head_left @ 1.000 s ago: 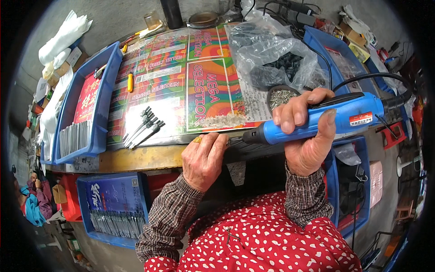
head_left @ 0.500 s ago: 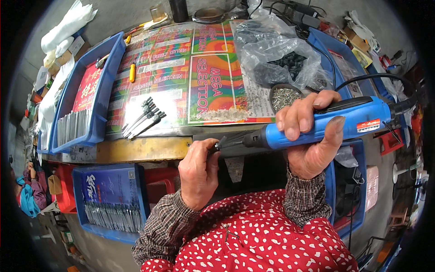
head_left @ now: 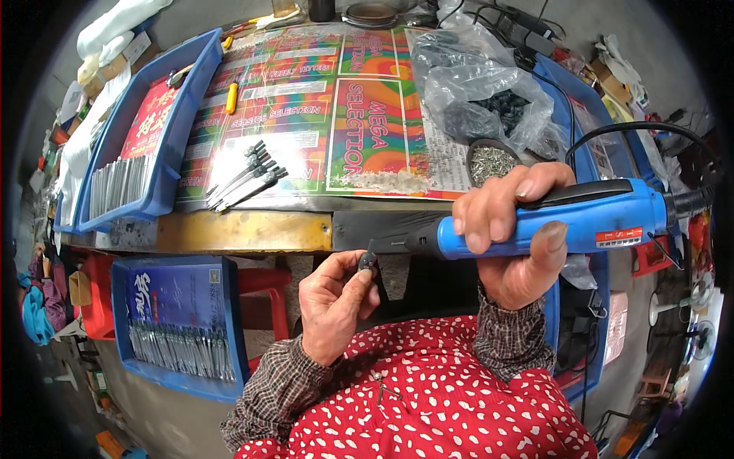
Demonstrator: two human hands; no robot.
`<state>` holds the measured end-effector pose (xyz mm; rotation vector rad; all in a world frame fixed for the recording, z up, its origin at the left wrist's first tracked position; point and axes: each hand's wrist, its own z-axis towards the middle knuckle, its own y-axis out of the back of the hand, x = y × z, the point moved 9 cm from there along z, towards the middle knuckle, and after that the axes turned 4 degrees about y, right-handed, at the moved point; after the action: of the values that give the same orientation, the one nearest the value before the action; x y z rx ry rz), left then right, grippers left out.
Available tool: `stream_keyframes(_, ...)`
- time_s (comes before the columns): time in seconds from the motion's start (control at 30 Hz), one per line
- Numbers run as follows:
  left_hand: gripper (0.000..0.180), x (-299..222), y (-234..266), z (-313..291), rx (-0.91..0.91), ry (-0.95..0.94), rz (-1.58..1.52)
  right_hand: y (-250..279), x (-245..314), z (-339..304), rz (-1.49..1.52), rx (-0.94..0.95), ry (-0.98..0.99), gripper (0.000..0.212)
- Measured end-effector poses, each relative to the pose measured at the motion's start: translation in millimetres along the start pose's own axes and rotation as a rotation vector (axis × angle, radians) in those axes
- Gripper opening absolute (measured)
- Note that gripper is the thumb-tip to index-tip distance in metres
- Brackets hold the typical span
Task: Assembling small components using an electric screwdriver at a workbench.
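Observation:
My left hand (head_left: pixel 329 304) is closed, with thumb and fingers pinching a small black plastic part (head_left: pixel 367 262) in front of the table edge. In my right hand (head_left: pixel 521 268) lies a blue electric screwdriver (head_left: pixel 592 218), held level with the fingers over its top and the thumb below. Its thin bit (head_left: pixel 388 243) points left, just above and to the right of the black part, and looks apart from it. On the table, several flat metal strips with black ends (head_left: pixel 252 177) lie in a small fan. A dark bowl of small screws (head_left: pixel 492 162) stands behind my right hand.
A clear bag of black parts (head_left: pixel 501 107) sits at the table's right. On the left, a blue tray (head_left: pixel 177 149) holds metal strips; another blue tray (head_left: pixel 243 336) below holds black-ended strips. A yellow-handled tool (head_left: pixel 232 99) lies behind the fan. The screwdriver's black cord (head_left: pixel 650 126) arches at right.
The screwdriver bit was at the black part and is now apart from it. My left hand has moved slightly down and turned, so the black part shows upright.

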<state>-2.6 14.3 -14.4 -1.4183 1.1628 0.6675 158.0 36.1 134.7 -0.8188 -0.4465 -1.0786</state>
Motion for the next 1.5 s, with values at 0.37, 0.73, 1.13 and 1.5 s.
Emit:
stream_keyframes(0.37,0.015,17.8,-1.3,-0.7,-0.008,0.144,-0.217,-13.4,-8.4,-2.5,-0.020,0.077,-0.036,0.041)
stream_keyframes(0.73,0.009,29.1,-14.3,2.2,0.018,0.341,-0.421,-22.6,-7.3,-2.0,-0.032,0.134,0.004,0.038)
stream_keyframes(1.13,0.009,33.3,-10.9,6.4,-0.069,0.251,-0.347,-25.1,-11.1,-3.7,0.106,0.067,-0.045,0.042)
stream_keyframes(1.5,0.010,34.1,-11.6,6.8,-0.087,0.241,-0.329,-29.6,-12.7,-3.9,-0.026,0.206,-0.008,0.039)
